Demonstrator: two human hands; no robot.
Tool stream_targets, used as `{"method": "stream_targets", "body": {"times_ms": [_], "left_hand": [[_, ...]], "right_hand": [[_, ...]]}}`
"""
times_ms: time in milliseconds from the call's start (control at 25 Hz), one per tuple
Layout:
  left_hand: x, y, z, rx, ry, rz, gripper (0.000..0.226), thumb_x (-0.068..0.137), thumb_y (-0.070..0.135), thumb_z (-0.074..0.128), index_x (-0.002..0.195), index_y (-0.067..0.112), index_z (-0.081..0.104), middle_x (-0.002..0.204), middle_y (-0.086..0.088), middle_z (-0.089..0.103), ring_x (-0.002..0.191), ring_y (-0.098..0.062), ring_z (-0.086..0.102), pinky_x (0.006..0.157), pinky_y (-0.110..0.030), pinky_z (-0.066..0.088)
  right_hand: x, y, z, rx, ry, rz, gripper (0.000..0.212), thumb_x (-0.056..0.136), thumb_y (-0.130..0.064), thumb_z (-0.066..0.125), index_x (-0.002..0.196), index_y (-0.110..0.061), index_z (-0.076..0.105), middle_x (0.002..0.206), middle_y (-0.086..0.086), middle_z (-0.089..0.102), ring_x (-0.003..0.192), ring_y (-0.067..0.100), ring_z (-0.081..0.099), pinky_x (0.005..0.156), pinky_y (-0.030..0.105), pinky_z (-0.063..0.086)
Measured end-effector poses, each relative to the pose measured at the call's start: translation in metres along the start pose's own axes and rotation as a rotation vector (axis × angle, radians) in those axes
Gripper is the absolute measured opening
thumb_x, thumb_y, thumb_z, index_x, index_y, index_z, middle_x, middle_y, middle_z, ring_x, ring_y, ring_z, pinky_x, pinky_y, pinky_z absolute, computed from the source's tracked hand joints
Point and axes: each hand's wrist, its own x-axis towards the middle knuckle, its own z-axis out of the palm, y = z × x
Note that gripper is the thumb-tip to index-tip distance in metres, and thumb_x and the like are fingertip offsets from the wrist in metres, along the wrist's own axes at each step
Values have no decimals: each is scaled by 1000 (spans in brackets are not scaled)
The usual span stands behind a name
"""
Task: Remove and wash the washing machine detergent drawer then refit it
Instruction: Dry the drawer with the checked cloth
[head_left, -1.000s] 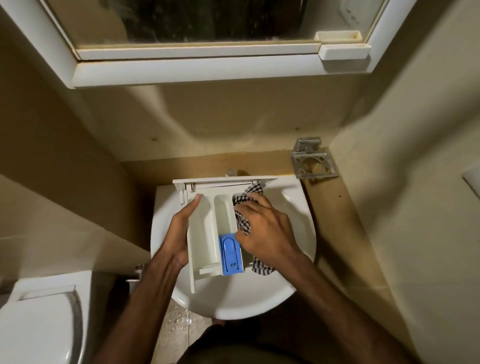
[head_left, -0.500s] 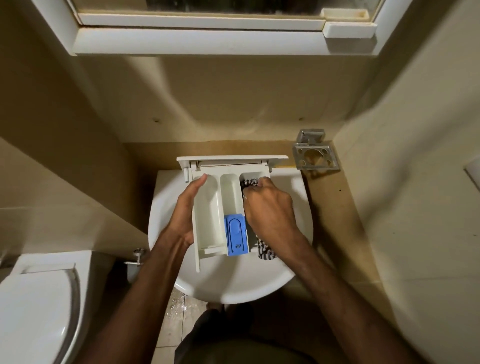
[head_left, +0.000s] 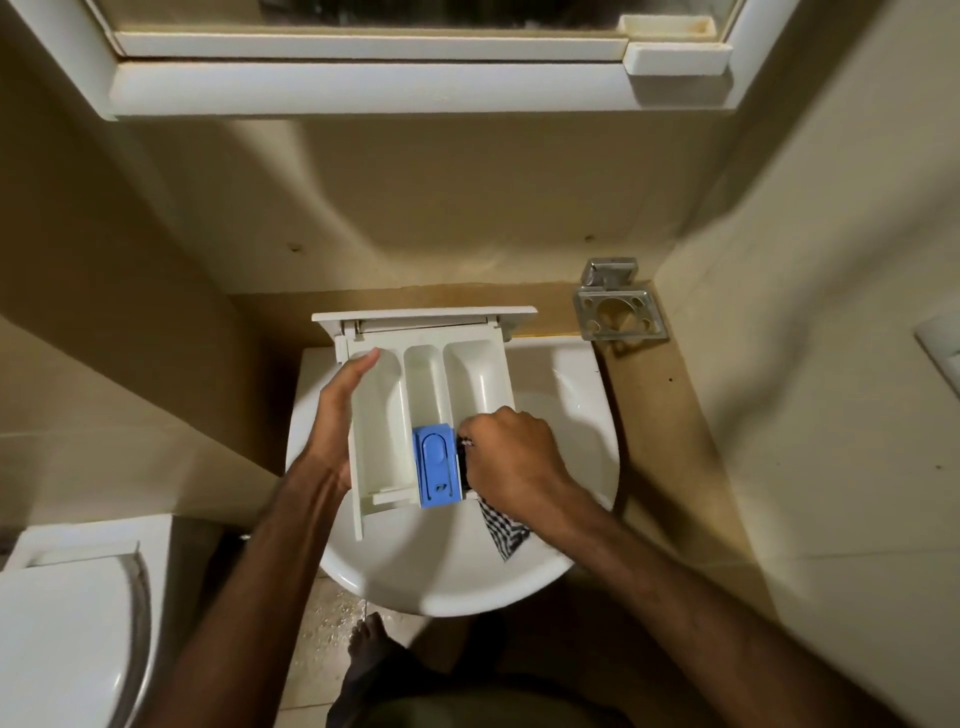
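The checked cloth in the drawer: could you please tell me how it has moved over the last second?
The right hand drew the checked cloth from the far end of the drawer's right compartment back to the near end, beside the blue insert. The left hand kept gripping the drawer's left wall over the basin.

The right hand, a second ago at the far end of the right-hand compartment of the white plastic three-compartment detergent drawer, has drawn back to the near end, beside the blue rectangular plastic insert. That compartment's far end now lies bare. The black-and-white checked cloth, earlier bunched at the far end under the fingers, now shows mainly as a tail below the wrist, over the round white ceramic basin. The drawer sits squarer to the wall than before.
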Motion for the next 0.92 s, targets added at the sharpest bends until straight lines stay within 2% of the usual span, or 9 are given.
{"method": "stream_targets", "body": {"times_ms": [160,240,360,440,520,640,800,880,920], "left_hand": [[9,14,-4,-30,-53,0,25,80,51,77,87,27,82,80,3,76,69,-16,74,59,-28,59],[11,15,-7,-29,-79,-33,29,78,52,78,89,26,82,81,1,76,70,-18,74,61,-30,60],[14,22,-19,-4,-89,-57,39,75,54,80,99,23,79,89,-2,75,76,-21,73,67,-33,60],[17,29,-28,-1,-99,-58,40,76,53,80,101,22,79,90,-2,75,78,-21,73,69,-32,60],[21,35,-36,-7,-112,-51,35,77,50,80,99,23,80,90,-1,76,78,-20,73,67,-31,60],[24,42,-39,13,-153,-31,29,79,49,82,96,25,79,89,1,77,77,-18,75,65,-30,60],[24,30,-32,35,-182,-126,31,77,48,85,96,26,75,90,1,75,77,-20,74,68,-33,60],[22,23,-30,47,-172,-152,35,75,49,86,99,26,74,92,0,74,79,-20,73,71,-34,60],[23,22,-30,46,-170,-151,36,75,49,86,100,25,74,93,1,74,79,-20,73,72,-34,60]], "right_hand": [[23,-25,-11,-144,530,28,24,82,-1,73,104,-11,72,94,5,75,81,26,75,54,33,55],[39,-30,-26,-115,647,39,26,84,-1,72,109,-11,72,103,7,73,79,26,74,57,35,57],[47,-29,-31,13,385,13,19,91,-8,66,108,-16,70,111,2,68,93,25,68,74,38,56],[39,-25,-31,-17,169,-30,13,87,-23,71,99,-22,72,105,-3,66,96,21,65,75,32,47],[29,-24,-30,-22,-52,-59,22,84,-33,74,105,-29,74,107,-6,68,98,18,64,73,30,42],[16,-28,-23,50,-326,-94,33,87,-28,68,119,-33,71,114,-5,72,102,19,65,73,31,44],[18,-19,-22,54,-486,-80,39,87,-14,64,123,-29,60,109,-5,66,95,18,62,62,29,41],[14,-17,-18,-14,-387,-69,35,86,-9,65,117,-25,63,108,-3,68,96,21,64,67,33,45],[13,-19,-15,-59,-257,-72,32,86,-6,66,114,-23,65,107,-2,69,98,23,65,72,36,49]]}}
